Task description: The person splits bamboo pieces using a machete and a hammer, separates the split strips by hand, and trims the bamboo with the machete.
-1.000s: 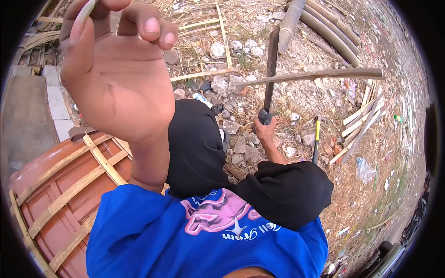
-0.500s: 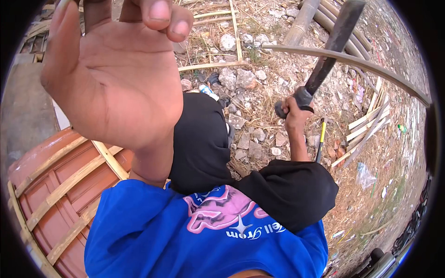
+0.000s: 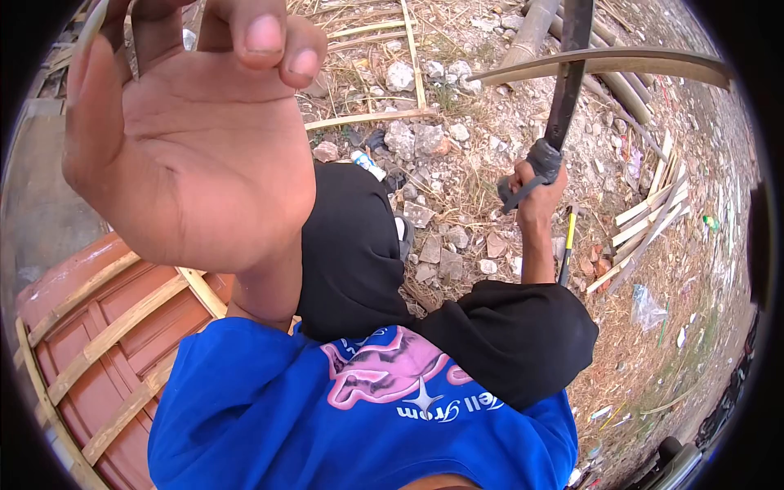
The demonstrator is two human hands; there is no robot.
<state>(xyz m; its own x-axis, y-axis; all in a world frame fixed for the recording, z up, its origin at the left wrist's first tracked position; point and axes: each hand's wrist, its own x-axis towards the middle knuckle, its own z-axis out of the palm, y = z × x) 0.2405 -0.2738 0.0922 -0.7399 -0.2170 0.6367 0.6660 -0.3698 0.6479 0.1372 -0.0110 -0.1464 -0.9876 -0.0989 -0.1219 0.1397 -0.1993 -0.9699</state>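
My left hand point(image 3: 196, 155) is raised close to the camera on the left, palm showing and bare, fingers curled but apart; some fingertips are cut off by the top edge. My right hand point(image 3: 539, 196) is wrapped round the dark, taped handle of a long machete point(image 3: 563, 106), whose blade points up and runs out of the frame. A curved bamboo strip point(image 3: 653, 61) crosses the blade near the top, not touched by either hand. Whether the strip rests on the blade cannot be made out.
Bamboo poles point(image 3: 625, 98) lie behind the blade. Split strips point(image 3: 645, 233) and a yellow-handled tool point(image 3: 569, 233) are to the right. Stones point(image 3: 441, 257) litter the ground by my knees. A reddish-brown panel point(image 3: 122, 327) with bamboo slats is at lower left.
Since a second ago, my right hand and the machete have moved up and right. The bamboo strip has shifted the same way. My left hand has come slightly left and nearer the camera.
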